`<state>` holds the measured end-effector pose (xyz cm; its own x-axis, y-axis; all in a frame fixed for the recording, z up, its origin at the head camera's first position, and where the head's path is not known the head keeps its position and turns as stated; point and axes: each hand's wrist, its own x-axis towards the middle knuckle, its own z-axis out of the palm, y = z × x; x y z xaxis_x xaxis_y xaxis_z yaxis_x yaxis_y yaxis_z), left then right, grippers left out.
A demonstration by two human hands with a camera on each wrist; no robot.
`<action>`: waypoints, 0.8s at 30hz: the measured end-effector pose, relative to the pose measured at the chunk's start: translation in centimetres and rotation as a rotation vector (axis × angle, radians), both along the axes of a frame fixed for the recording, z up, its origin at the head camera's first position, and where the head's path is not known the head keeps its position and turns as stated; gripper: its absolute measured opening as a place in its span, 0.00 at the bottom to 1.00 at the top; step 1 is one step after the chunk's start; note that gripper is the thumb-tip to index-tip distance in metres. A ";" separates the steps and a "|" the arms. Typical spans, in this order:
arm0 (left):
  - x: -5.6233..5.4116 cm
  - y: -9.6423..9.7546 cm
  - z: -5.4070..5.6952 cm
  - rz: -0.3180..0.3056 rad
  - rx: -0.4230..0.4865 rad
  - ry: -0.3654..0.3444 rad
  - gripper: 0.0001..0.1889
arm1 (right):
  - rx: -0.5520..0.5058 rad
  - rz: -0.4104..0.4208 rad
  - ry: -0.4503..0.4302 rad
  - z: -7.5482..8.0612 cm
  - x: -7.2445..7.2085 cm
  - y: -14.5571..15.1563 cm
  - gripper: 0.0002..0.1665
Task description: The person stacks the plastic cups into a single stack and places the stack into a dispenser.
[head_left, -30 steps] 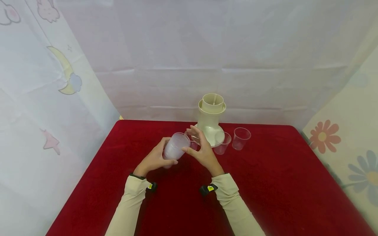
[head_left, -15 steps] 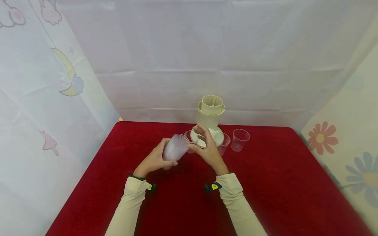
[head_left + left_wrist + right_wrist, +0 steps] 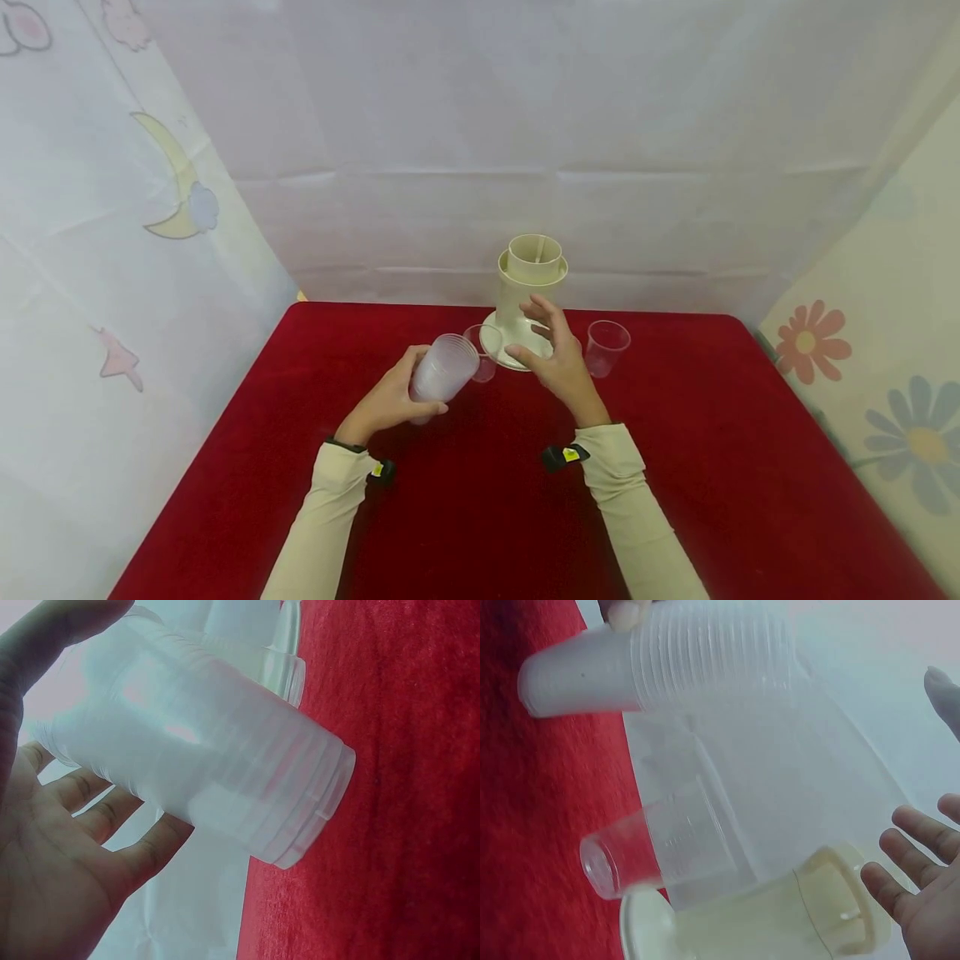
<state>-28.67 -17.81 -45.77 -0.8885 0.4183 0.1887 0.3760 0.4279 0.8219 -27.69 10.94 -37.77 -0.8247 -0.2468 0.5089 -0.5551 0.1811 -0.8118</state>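
Observation:
My left hand (image 3: pixel 388 402) grips a stack of nested clear plastic cups (image 3: pixel 442 371), tilted with the rims up and to the right. In the left wrist view the stack (image 3: pixel 202 750) spans the space between thumb and fingers. My right hand (image 3: pixel 562 362) holds nothing; its fingers are spread and slightly bent, in front of the cream cylindrical holder (image 3: pixel 513 292). A single clear cup (image 3: pixel 483 367) stands between the stack and the holder's round base. Another clear cup (image 3: pixel 607 348) stands right of my right hand, which mostly covers a third one.
A red cloth (image 3: pixel 472 517) covers the table. White sheeting (image 3: pixel 420 225) hangs behind its far edge, with printed sheets at the left and right sides. The cream holder stands near the back edge, its top an uncovered round opening.
My right hand has drawn away from the stack's rims to the right, uncovering the single cup left of the holder. My left hand keeps the stack in nearly the same place.

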 end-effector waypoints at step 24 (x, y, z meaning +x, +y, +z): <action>2.0 0.8 3.2 -0.007 0.007 -0.023 0.44 | 0.019 -0.060 -0.009 -0.1 -0.5 2.8 0.47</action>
<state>-26.67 -16.98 -42.62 -0.8897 0.4232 0.1713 0.3599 0.4193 0.8334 -28.20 13.69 -37.91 -0.8427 -0.2062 0.4973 -0.5356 0.2288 -0.8129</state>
